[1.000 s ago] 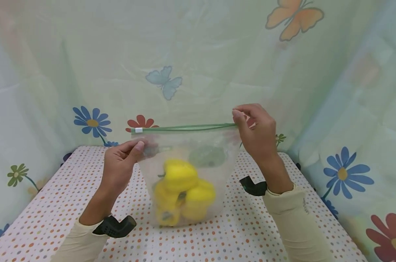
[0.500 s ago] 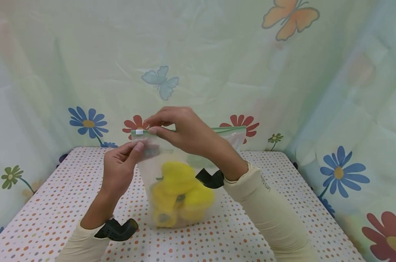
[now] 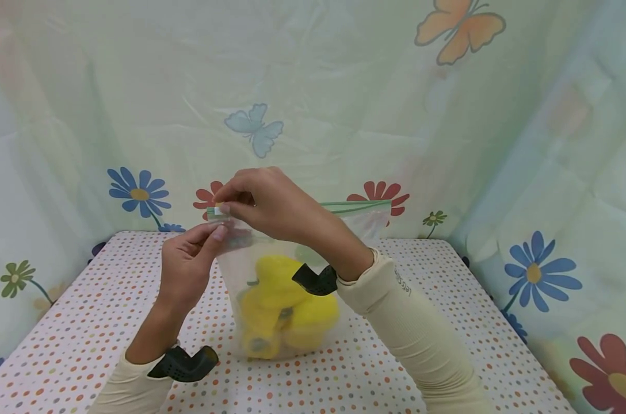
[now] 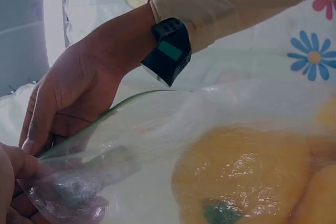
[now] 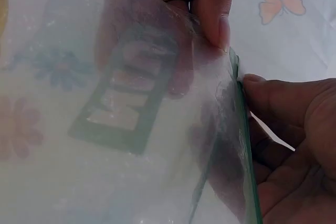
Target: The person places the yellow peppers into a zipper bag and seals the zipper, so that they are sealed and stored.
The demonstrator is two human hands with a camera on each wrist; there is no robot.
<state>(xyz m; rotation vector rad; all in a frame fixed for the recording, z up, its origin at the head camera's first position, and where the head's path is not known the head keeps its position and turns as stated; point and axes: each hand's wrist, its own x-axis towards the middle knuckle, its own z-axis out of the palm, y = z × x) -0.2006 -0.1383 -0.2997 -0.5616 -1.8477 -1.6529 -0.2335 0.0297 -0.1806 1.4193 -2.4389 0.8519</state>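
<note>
A clear slider zip bag (image 3: 367, 221) with a green top strip stands on the table with yellow bell peppers (image 3: 277, 282) inside. My left hand (image 3: 189, 261) pinches its left side between thumb and fingers, just below the top corner. Above it, my right hand (image 3: 271, 201) reaches across the bag and pinches the white slider (image 3: 218, 210) at the strip's left end. In the right wrist view the thumb (image 5: 262, 90) of that hand presses at the green strip (image 5: 247, 145). The strip's middle is hidden behind the right hand. Toward the right end, the strip's two green lines show slightly apart.
The table (image 3: 152, 276) wears a white cloth with coloured dots. Printed curtains with flowers and butterflies (image 3: 256, 129) surround it at the back and sides. Black wrist cameras (image 3: 186, 365) sit on both wrists over cream sleeves (image 3: 427, 339).
My right hand has let go of the bag's right top corner and crossed left to the slider, now pinching it. My left hand has kept its hold. The bag has stayed nearly in place.
</note>
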